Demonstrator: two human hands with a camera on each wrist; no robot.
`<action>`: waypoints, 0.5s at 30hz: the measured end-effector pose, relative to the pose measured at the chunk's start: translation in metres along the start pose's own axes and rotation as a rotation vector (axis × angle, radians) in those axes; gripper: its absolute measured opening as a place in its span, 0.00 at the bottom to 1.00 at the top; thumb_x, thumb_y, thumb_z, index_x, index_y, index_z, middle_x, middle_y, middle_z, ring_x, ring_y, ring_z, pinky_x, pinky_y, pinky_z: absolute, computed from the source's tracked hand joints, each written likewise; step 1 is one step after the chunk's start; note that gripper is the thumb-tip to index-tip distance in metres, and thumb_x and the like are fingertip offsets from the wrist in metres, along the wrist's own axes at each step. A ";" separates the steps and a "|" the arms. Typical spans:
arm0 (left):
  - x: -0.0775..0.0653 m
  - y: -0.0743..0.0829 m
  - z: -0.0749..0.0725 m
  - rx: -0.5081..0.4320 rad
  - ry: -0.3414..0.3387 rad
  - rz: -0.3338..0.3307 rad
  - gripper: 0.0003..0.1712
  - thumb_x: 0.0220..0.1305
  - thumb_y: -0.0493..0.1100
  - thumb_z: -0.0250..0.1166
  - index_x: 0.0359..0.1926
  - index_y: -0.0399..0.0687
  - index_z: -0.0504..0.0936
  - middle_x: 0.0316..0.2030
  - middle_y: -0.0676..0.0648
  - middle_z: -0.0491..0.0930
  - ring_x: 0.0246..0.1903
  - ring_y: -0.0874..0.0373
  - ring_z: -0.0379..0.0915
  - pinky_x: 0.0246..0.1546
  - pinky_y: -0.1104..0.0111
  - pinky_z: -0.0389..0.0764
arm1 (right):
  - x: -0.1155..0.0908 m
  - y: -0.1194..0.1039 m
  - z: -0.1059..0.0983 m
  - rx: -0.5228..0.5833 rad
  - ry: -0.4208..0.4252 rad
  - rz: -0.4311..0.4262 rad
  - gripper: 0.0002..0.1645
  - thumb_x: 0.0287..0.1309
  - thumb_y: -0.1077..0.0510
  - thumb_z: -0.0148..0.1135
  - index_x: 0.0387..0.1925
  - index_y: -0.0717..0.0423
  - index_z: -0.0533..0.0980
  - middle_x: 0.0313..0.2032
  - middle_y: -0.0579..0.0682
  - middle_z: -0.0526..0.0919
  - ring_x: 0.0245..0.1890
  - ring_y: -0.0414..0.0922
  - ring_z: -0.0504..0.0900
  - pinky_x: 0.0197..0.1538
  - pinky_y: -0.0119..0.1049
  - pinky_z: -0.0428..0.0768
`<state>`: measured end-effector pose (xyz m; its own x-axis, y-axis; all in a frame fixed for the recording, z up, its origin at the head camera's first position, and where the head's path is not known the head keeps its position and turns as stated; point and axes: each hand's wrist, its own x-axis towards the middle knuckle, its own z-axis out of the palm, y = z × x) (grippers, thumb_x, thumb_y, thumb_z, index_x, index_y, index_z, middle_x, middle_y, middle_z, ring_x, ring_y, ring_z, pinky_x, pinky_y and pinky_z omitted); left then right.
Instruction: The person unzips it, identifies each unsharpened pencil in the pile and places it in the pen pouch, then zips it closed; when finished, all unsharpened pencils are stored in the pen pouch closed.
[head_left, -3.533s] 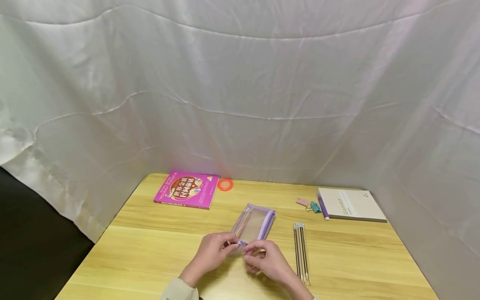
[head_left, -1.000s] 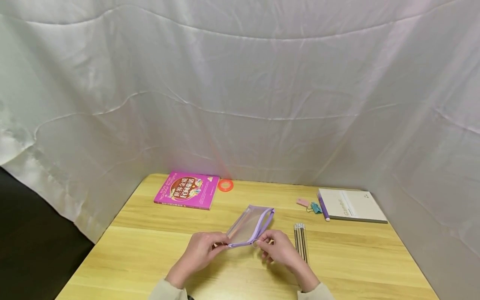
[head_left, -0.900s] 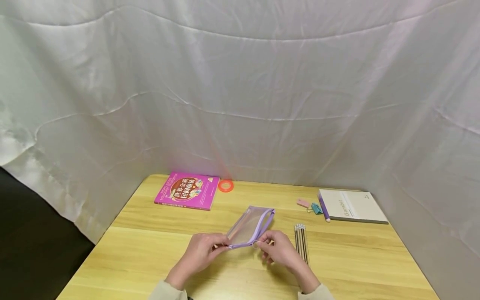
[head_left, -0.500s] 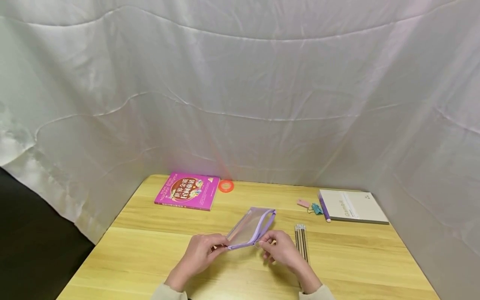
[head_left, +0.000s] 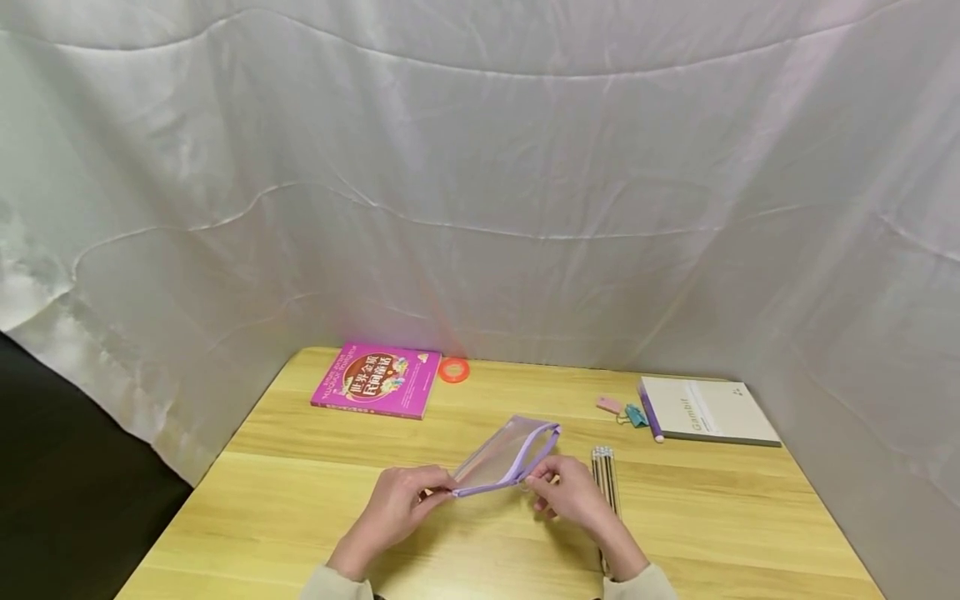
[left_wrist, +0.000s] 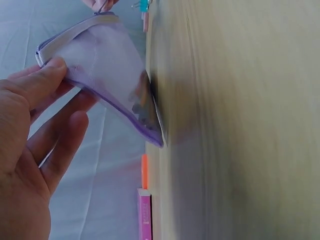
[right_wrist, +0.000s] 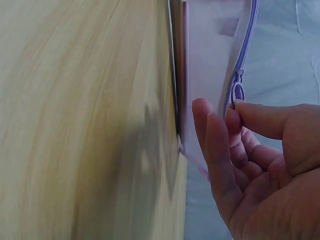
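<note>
A see-through pencil case with purple zip edging is held up at its near end, its far end low by the table. My left hand pinches its left corner between thumb and forefinger; the left wrist view shows the other fingers apart from it. My right hand pinches the ring-shaped zip pull between thumb and finger. The zip's mouth gapes on the right side in the head view. Slim pencils show inside the case along its lower side.
A bundle of striped pencils lies beside my right forearm, which partly covers it. Farther back are a pink book, orange tape ring, pink eraser, teal binder clip, purple pen and pale notebook.
My right hand has drawn the zip pull to the right and slightly away, out from beside my left hand. The zip has opened and the case's near end has tilted up.
</note>
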<state>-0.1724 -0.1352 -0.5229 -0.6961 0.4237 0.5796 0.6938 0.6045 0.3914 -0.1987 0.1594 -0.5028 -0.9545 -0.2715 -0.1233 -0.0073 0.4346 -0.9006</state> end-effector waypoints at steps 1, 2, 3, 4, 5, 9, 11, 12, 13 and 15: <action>-0.001 0.000 -0.001 -0.005 0.001 0.009 0.08 0.58 0.43 0.76 0.37 0.62 0.88 0.36 0.61 0.89 0.27 0.77 0.76 0.27 0.86 0.71 | 0.000 0.000 -0.001 -0.009 0.016 -0.005 0.06 0.68 0.62 0.65 0.37 0.63 0.80 0.34 0.58 0.82 0.27 0.48 0.85 0.28 0.42 0.86; -0.001 -0.001 -0.002 -0.009 0.003 0.017 0.08 0.58 0.42 0.76 0.37 0.62 0.88 0.35 0.61 0.89 0.27 0.77 0.75 0.26 0.87 0.71 | 0.000 0.000 -0.002 -0.015 0.034 -0.005 0.06 0.68 0.62 0.65 0.37 0.63 0.80 0.34 0.58 0.82 0.27 0.48 0.86 0.28 0.42 0.86; -0.002 -0.001 -0.003 -0.014 0.001 0.020 0.08 0.58 0.42 0.76 0.37 0.62 0.88 0.35 0.61 0.89 0.27 0.78 0.74 0.26 0.87 0.71 | 0.000 0.000 -0.004 -0.024 0.055 -0.007 0.06 0.68 0.62 0.65 0.36 0.63 0.80 0.33 0.57 0.83 0.28 0.49 0.86 0.28 0.42 0.86; -0.003 -0.002 -0.005 -0.017 0.001 0.022 0.08 0.58 0.42 0.76 0.37 0.62 0.88 0.35 0.62 0.89 0.27 0.78 0.74 0.26 0.87 0.71 | 0.000 0.001 -0.007 -0.037 0.082 -0.008 0.06 0.68 0.62 0.65 0.35 0.62 0.80 0.33 0.57 0.83 0.28 0.49 0.86 0.29 0.42 0.86; -0.004 -0.002 -0.007 -0.024 0.001 0.020 0.09 0.58 0.41 0.76 0.37 0.61 0.88 0.35 0.61 0.89 0.27 0.78 0.73 0.26 0.87 0.71 | 0.001 0.001 -0.010 -0.052 0.109 -0.007 0.06 0.68 0.62 0.65 0.35 0.62 0.80 0.32 0.56 0.83 0.29 0.49 0.86 0.29 0.42 0.86; -0.008 -0.007 -0.016 -0.059 -0.008 -0.037 0.11 0.59 0.37 0.74 0.38 0.61 0.87 0.35 0.62 0.88 0.26 0.78 0.72 0.25 0.85 0.73 | 0.004 0.004 -0.027 -0.110 0.208 0.004 0.05 0.68 0.62 0.65 0.34 0.61 0.81 0.31 0.55 0.84 0.29 0.50 0.86 0.29 0.42 0.86; -0.010 -0.010 -0.020 -0.083 -0.008 -0.059 0.12 0.60 0.36 0.74 0.38 0.60 0.87 0.33 0.61 0.87 0.26 0.77 0.72 0.24 0.83 0.74 | 0.005 0.008 -0.038 -0.154 0.258 0.006 0.06 0.69 0.61 0.64 0.36 0.60 0.81 0.31 0.54 0.83 0.28 0.49 0.87 0.27 0.40 0.84; -0.012 -0.012 -0.022 -0.091 -0.009 -0.066 0.12 0.60 0.35 0.73 0.38 0.60 0.87 0.32 0.61 0.87 0.26 0.77 0.72 0.24 0.83 0.74 | 0.006 0.009 -0.043 -0.167 0.279 0.007 0.06 0.69 0.61 0.64 0.36 0.61 0.81 0.31 0.54 0.83 0.28 0.49 0.87 0.26 0.38 0.83; -0.013 -0.013 -0.023 -0.096 -0.010 -0.070 0.12 0.61 0.36 0.73 0.38 0.61 0.86 0.32 0.61 0.87 0.26 0.77 0.71 0.24 0.82 0.75 | 0.006 0.011 -0.047 -0.182 0.295 0.010 0.06 0.69 0.61 0.64 0.36 0.61 0.81 0.31 0.54 0.83 0.27 0.49 0.87 0.25 0.36 0.82; -0.015 -0.015 -0.026 -0.107 -0.010 -0.074 0.11 0.61 0.36 0.73 0.38 0.60 0.86 0.31 0.60 0.87 0.26 0.77 0.72 0.24 0.81 0.75 | 0.006 0.012 -0.054 -0.202 0.314 0.011 0.07 0.70 0.60 0.64 0.37 0.61 0.81 0.31 0.54 0.83 0.27 0.49 0.87 0.24 0.33 0.79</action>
<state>-0.1680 -0.1682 -0.5190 -0.7478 0.3876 0.5391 0.6556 0.5595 0.5072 -0.2204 0.2099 -0.4917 -0.9996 -0.0033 0.0294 -0.0254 0.6052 -0.7956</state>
